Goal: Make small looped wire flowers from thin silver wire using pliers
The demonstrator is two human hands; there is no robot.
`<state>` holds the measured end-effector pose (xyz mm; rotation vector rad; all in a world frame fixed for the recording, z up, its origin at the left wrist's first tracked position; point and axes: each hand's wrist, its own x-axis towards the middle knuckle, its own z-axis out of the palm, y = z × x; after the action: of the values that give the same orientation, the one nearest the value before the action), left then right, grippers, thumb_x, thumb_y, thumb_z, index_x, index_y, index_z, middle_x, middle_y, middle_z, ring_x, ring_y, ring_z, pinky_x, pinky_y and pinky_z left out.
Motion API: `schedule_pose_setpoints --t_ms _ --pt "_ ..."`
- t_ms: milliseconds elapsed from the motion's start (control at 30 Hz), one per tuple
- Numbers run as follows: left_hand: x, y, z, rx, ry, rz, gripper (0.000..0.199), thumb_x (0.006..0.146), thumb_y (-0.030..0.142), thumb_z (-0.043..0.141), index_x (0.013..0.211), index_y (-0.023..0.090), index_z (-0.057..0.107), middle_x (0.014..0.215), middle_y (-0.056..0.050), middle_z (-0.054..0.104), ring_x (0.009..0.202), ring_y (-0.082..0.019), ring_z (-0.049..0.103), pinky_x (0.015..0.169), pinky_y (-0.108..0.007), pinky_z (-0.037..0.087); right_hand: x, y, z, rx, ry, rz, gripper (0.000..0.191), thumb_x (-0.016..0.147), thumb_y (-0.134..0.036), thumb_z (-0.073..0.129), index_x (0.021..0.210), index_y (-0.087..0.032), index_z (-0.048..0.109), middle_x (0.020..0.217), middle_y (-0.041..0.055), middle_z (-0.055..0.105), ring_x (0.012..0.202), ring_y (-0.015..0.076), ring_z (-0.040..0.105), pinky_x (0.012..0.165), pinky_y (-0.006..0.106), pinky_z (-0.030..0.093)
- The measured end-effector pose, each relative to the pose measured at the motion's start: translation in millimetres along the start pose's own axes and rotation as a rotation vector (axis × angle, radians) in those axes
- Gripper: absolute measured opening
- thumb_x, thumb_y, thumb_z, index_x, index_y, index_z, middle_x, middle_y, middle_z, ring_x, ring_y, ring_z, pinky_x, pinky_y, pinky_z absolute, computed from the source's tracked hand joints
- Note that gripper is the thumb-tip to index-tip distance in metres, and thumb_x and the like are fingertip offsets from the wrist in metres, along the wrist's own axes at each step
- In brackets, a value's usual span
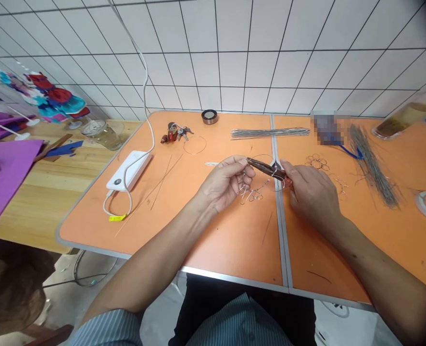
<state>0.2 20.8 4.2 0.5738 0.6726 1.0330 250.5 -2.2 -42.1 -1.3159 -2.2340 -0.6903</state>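
Over the middle of the orange table, my left hand (231, 179) is closed on a piece of thin bent wire (252, 193) with several loops hanging below the fingers. My right hand (314, 192) grips a pair of dark-jawed pliers (265, 167) by its reddish handles. The plier jaws point left and their tip meets the wire at my left fingertips. A thin curved wire arcs around the pliers. To the right of the pliers lies a flower-shaped wire piece (317, 162), and another looped wire piece (339, 185) is partly behind my right hand.
Behind my hands lies a bundle of straight wires (270, 133); another wire bundle (375, 168) is at right. A tape roll (209, 116), keys (180, 131) and a corded white power bank (129, 170) stand left. Another person's head (11, 288) shows lower left. A metal seam (281, 230) divides the table.
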Motion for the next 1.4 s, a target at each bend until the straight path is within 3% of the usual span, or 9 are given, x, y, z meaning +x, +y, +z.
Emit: schedule_pose_setpoints --t_ms 367,733,967,1267,1400 --pt "-2 3 -1.9 -0.015 -0.109 -0.073 0.017 0.094 0.012 0.073 0.080 0.015 0.062 0.065 -0.002 0.067 0.049 -0.008 0.058 0.051 -0.017 0.046 1 7 -2 0.035 -0.081 0.056 0.059 0.101 -0.014 0.052 0.159 -0.017 0.059 0.103 0.0146 0.078 0.095 0.0327 0.066 0.084 0.046 0.048" --pt "-6 6 -3.5 0.047 -0.187 -0.069 0.018 0.088 0.019 0.079 0.083 0.017 0.062 0.064 -0.001 0.067 0.047 -0.009 0.057 0.047 -0.018 0.044 -1 12 1 0.103 -0.023 0.018 0.058 0.102 -0.009 0.048 0.158 -0.018 0.059 0.101 0.0128 0.075 0.090 0.0277 0.064 0.082 0.040 0.049" --pt "-5 7 -5.5 0.039 -0.202 -0.093 0.016 0.087 0.018 0.078 0.082 0.016 0.063 0.063 -0.001 0.066 0.046 -0.009 0.055 0.046 -0.018 0.044 0 12 1 0.107 -0.067 0.039 0.057 0.101 -0.009 0.048 0.155 -0.020 0.062 0.099 0.0118 0.074 0.087 0.0264 0.063 0.076 0.039 0.049" --pt "-4 8 -7.8 0.058 -0.230 -0.141 0.020 0.086 0.021 0.082 0.082 0.016 0.063 0.064 -0.001 0.064 0.047 -0.008 0.055 0.046 -0.017 0.042 1 18 1 0.095 -0.072 0.024 0.065 0.100 -0.011 0.051 0.164 -0.022 0.055 0.118 0.0155 0.079 0.105 0.0314 0.068 0.093 0.048 0.053" --pt "-5 10 -7.5 0.070 -0.248 -0.132 0.022 0.084 0.021 0.085 0.080 0.016 0.063 0.063 -0.001 0.064 0.047 -0.007 0.054 0.046 -0.016 0.040 1 21 2 0.114 -0.067 0.021 0.061 0.104 -0.012 0.049 0.163 -0.022 0.057 0.115 0.0151 0.080 0.104 0.0314 0.068 0.094 0.048 0.052"
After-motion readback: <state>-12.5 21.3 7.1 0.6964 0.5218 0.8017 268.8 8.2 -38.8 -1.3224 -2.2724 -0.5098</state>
